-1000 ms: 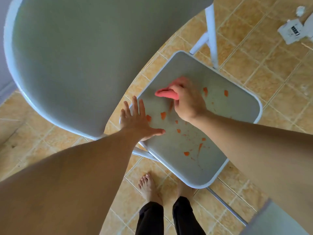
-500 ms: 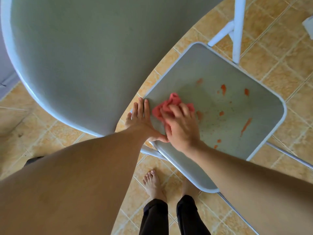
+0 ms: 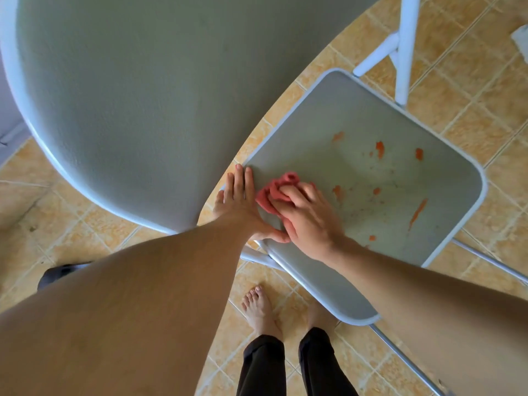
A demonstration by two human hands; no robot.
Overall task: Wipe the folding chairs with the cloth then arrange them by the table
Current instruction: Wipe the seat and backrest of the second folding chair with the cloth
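I am in the wiping step, working on this folding chair (image 3: 400, 115). My right hand (image 3: 308, 221) is clenched round the bunched pink cloth (image 3: 274, 190) and presses it onto the seat (image 3: 314, 281), close to the seat's left corner, where it meets the backrest (image 3: 143, 95). My left hand (image 3: 240, 201) grasps nothing. It lies flat with the fingers straight along that same edge, its thumb touching my right hand, and I judge it is there to steady the chair.

The patch round the cloth looks clean, but orange smears (image 3: 380, 148) are scattered from the middle of the seat toward its far and right edges, with one long streak near the right edge. So this seat is only partly done, and the backrest looks untouched as far as I can tell.

Next I should sweep the cloth away from me, out across those smears to the right edge, pressing hard enough to lift what looks dried on. My left hand should hold its brace so the chair does not slide on the tiled floor (image 3: 471, 67). Arranging the chairs comes later.
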